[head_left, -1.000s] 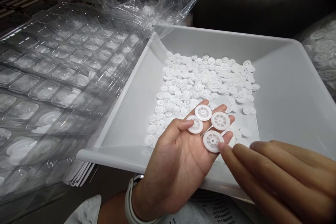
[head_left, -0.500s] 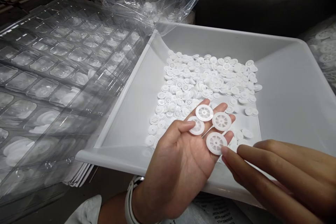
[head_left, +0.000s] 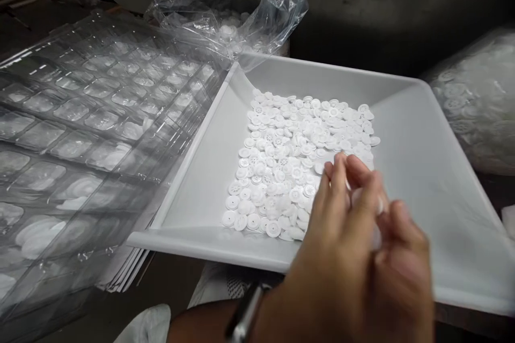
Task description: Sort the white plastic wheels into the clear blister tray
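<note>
My left hand (head_left: pixel 333 252), with a band (head_left: pixel 251 305) on its wrist, is turned with its back towards me and pressed against my right hand (head_left: pixel 406 257). The fingers of both hands are bent together over the right part of a light grey tray (head_left: pixel 193 166). Small white plastic wheels (head_left: pixel 376 237) show between the two palms, partly hidden and blurred by motion. Below and to the left of the fingers, many loose white plastic wheels (head_left: pixel 277 155) lie spread over the tray's floor, some showing spokes and others plain faces.
Left of the grey tray is a clear plastic tray (head_left: pixel 74 110) with rows of pockets, some holding white parts. An open clear bag (head_left: pixel 277 10) of white parts stands at the back. Another full bag (head_left: pixel 478 102) is at the right. Stacked sheets (head_left: pixel 124 270) lie below left.
My left hand, earlier palm up with several wheels laid across its fingers, has turned over and moved right against my right hand. The wheels are now between both hands. The view has shifted slightly.
</note>
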`<act>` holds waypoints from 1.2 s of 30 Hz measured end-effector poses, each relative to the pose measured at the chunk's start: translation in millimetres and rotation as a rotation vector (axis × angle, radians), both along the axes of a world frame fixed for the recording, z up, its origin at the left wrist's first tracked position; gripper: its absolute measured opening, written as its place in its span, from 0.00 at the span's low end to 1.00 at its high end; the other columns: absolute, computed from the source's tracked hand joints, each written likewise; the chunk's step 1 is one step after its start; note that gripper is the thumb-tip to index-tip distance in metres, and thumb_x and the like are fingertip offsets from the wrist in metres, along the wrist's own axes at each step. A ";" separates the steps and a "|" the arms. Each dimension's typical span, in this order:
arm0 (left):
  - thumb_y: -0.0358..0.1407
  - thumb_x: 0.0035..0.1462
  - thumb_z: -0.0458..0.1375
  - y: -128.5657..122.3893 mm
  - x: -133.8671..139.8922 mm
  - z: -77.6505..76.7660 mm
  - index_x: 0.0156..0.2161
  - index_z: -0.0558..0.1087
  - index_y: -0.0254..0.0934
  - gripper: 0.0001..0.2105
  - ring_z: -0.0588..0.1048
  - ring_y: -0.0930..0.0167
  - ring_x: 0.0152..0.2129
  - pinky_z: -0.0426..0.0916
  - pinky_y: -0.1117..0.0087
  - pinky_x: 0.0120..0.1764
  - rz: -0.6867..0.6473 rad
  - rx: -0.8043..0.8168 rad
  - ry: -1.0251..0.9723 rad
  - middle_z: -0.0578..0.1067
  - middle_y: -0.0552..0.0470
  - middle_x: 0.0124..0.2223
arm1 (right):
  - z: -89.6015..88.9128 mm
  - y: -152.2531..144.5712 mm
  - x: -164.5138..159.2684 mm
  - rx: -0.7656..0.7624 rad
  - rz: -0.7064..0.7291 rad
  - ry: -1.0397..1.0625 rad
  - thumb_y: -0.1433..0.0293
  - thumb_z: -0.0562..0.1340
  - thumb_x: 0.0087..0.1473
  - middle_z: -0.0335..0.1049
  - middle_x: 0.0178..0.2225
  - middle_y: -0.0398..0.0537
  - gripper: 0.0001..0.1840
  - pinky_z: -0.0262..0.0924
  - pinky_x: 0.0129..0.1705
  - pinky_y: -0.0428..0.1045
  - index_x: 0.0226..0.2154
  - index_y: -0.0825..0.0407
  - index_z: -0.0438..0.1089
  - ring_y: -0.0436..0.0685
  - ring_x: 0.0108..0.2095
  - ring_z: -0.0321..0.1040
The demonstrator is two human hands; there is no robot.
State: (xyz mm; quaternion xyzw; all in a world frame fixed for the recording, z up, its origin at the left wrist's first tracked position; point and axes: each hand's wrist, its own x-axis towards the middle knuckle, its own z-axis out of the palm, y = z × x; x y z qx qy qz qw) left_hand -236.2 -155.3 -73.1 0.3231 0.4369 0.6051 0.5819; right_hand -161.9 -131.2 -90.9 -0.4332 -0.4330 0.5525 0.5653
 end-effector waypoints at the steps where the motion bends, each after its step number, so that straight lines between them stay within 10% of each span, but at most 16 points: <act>1: 0.41 0.65 0.54 -4.8 5.5 0.9 0.63 0.68 0.53 0.21 0.41 0.58 0.72 0.33 0.47 0.71 0.001 0.065 0.192 0.55 0.65 0.72 | -1.1 -6.1 -9.0 -0.026 -0.002 0.101 0.61 0.45 0.70 0.76 0.51 0.45 0.24 0.60 0.64 0.59 0.54 0.42 0.73 0.56 0.56 0.71; 5: 0.41 0.68 0.50 -19.7 11.1 6.4 0.66 0.61 0.57 0.23 0.43 0.58 0.72 0.38 0.47 0.71 0.083 0.253 0.473 0.53 0.66 0.73 | -3.4 -13.8 -20.2 -0.004 0.017 0.378 0.61 0.42 0.70 0.74 0.53 0.45 0.27 0.61 0.64 0.64 0.58 0.40 0.70 0.58 0.59 0.69; 13: 0.34 0.64 0.55 -15.6 -7.6 2.1 0.58 0.72 0.54 0.19 0.59 0.66 0.68 0.56 0.63 0.68 0.237 -0.014 -0.357 0.69 0.61 0.66 | 9.1 -17.1 -14.5 -0.091 0.178 0.894 0.53 0.45 0.66 0.64 0.63 0.42 0.32 0.56 0.66 0.54 0.60 0.50 0.69 0.54 0.65 0.58; 19: 0.40 0.64 0.50 -10.1 -7.5 10.4 0.59 0.72 0.46 0.20 0.57 0.60 0.68 0.57 0.52 0.68 0.163 -0.312 -0.561 0.69 0.56 0.66 | 5.3 -21.3 -17.2 -0.120 0.282 0.960 0.46 0.43 0.65 0.56 0.67 0.47 0.39 0.47 0.70 0.58 0.65 0.53 0.62 0.57 0.67 0.54; 36: 0.42 0.63 0.48 -11.8 0.1 17.5 0.60 0.68 0.45 0.22 0.66 0.64 0.64 0.50 0.56 0.70 0.276 -0.276 -0.539 0.73 0.52 0.63 | 11.6 -16.7 -9.9 -0.157 0.189 1.039 0.40 0.43 0.63 0.55 0.68 0.54 0.46 0.53 0.67 0.58 0.68 0.57 0.54 0.60 0.66 0.57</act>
